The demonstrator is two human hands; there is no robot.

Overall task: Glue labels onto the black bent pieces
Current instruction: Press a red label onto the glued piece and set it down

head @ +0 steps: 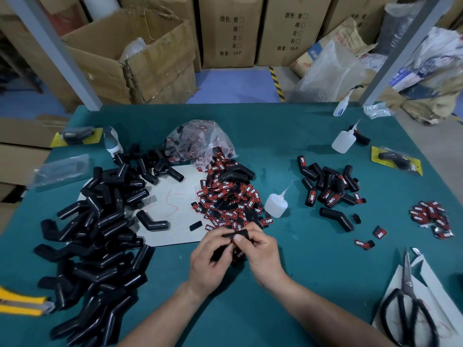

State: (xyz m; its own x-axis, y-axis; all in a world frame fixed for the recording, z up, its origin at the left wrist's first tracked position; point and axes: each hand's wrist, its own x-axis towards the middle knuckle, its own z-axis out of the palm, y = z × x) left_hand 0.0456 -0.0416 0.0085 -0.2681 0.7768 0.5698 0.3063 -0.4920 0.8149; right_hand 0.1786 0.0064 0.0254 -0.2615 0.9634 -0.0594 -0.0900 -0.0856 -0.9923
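Note:
Both my hands hold one black bent piece (pixel 235 234) just above the green table (pixel 313 259), near its front middle. My left hand (pixel 211 259) grips the piece's lower leg. My right hand (pixel 260 249) pinches a red-and-black label (pixel 240 254) against the piece with thumb and fingers. A heap of loose labels (pixel 229 201) lies just beyond my hands. A large pile of bare black bent pieces (pixel 100 234) fills the left side. Labelled pieces (pixel 328 186) lie in a smaller pile at the right. A glue bottle (pixel 275 204) stands beside the label heap.
Scissors (pixel 407 304) lie on white paper at the front right. A yellow knife (pixel 20 301) sits at the left edge. Two more glue bottles (pixel 344 141) stand far right, near a small label pile (pixel 431 219). A plastic bag (pixel 198 141) of labels sits behind the heap. Cardboard boxes (pixel 130 58) line the floor beyond.

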